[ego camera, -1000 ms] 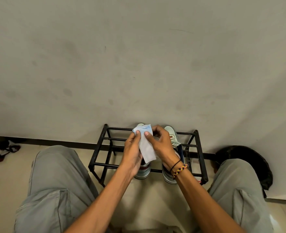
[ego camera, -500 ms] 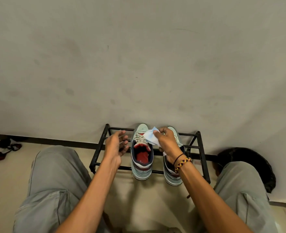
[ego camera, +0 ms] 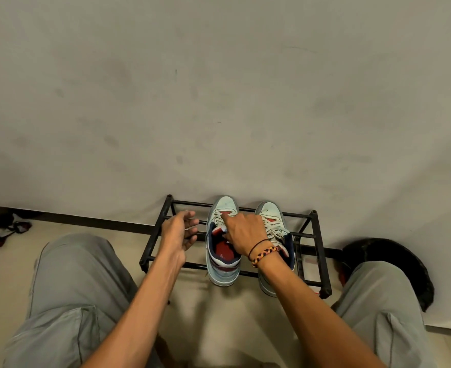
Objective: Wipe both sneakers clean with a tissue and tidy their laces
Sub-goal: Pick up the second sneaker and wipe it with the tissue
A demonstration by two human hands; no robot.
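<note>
Bare forearms, no sleeves anywhere in sight. Two bands on the right wrist: a thin black cord (ego camera: 257, 247) and, just below it, a chunky braided bracelet (ego camera: 265, 255) in orange, yellow and dark strands. Nothing on the left wrist. Grey-green trousers (ego camera: 67, 288) on both legs, loose and a bit crumpled, with stitched seams and what looks like cargo-style pocket flaps on the thighs.

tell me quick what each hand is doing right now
Left hand: open, fingers loosely curled, holding nothing.
Right hand: over the left pale-blue sneaker, tissue mostly hidden; grip cannot be told.
</note>
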